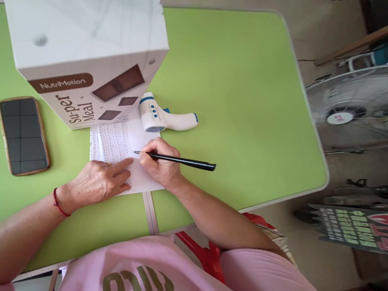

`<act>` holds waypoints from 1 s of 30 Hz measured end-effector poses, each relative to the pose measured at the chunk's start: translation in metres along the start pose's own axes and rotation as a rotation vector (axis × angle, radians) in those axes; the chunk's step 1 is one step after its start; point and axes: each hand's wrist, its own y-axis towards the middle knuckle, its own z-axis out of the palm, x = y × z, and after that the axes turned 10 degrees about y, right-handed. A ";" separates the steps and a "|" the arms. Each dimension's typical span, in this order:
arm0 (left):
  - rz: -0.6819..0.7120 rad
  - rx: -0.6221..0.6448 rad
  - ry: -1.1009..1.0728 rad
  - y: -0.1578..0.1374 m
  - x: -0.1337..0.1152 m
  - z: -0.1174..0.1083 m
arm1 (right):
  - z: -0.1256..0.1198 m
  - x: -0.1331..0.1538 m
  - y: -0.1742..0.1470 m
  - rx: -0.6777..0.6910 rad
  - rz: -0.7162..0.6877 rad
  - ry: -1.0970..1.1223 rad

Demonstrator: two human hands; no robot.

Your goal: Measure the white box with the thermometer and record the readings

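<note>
A black pen (185, 160) is pinched in my right hand (162, 163), its tip at the edge of the written lines on a sheet of paper (148, 179). Rows of small handwriting cover the left part of that sheet; the right part is blank. My left hand (101, 180) lies flat on the paper, fingers stretched out and index fingertip close to the pen tip. A white box (98, 91) marked NutriMotion Super Meal stands over the paper's far end and hides it. Beside the box, a white and blue infrared thermometer (169, 119) lies on its side, touching the paper.
A phone (24, 135) in a brown-edged case lies left of the box on the green folding table (245, 101). Past the table's right edge stands a fan (352, 112). A dark printed sign (363, 231) is at the lower right.
</note>
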 end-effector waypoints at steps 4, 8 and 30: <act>-0.003 -0.006 0.006 0.000 0.000 0.001 | 0.002 -0.001 -0.001 -0.034 0.011 0.029; -0.005 -0.005 0.004 0.000 -0.001 0.001 | 0.003 -0.001 -0.001 -0.006 0.013 -0.002; -0.233 -0.412 -0.344 0.005 0.011 0.000 | -0.007 0.003 0.000 -0.065 -0.121 0.043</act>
